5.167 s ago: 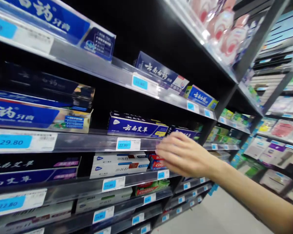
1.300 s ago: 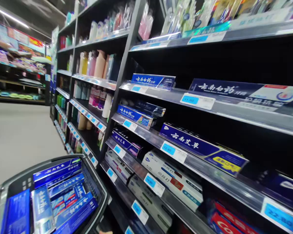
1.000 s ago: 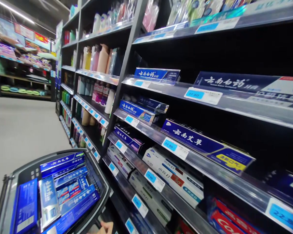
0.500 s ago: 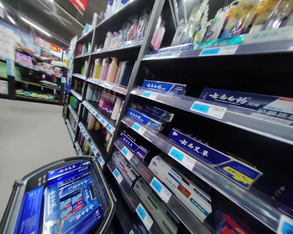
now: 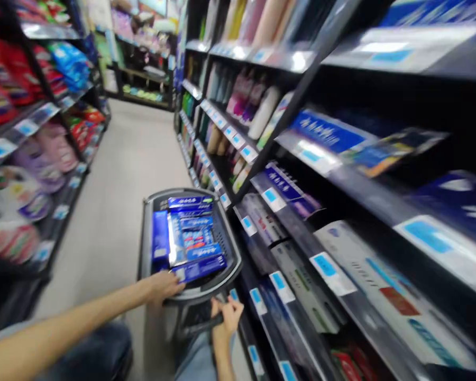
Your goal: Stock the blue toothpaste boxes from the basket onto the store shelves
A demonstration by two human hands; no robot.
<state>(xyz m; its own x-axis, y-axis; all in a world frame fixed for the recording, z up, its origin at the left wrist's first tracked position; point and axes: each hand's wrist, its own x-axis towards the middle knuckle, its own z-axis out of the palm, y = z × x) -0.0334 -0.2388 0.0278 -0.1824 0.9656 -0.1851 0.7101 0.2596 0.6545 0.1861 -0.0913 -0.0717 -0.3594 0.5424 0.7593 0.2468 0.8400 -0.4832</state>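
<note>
A grey shopping basket (image 5: 148, 233) stands in the aisle in front of me, filled with several blue toothpaste boxes (image 5: 186, 233). My left hand (image 5: 164, 286) reaches over the basket's near rim and touches the nearest blue box; its fingers are curled, and I cannot tell whether they grip it. My right hand (image 5: 226, 315) is closed round a dark bar-like handle (image 5: 202, 325) just below the basket's near edge. The picture is blurred by motion.
Dark shelves (image 5: 341, 180) of boxed toothpaste with blue price tags run along my right. Bottles (image 5: 254, 100) fill the bay further on. Shelves (image 5: 27, 132) of red and purple packets line the left. A pale floor (image 5: 130, 153) runs down the aisle between them.
The view has swung down and left along the aisle. Both my hands have come into view at the basket; half a second ago neither showed.
</note>
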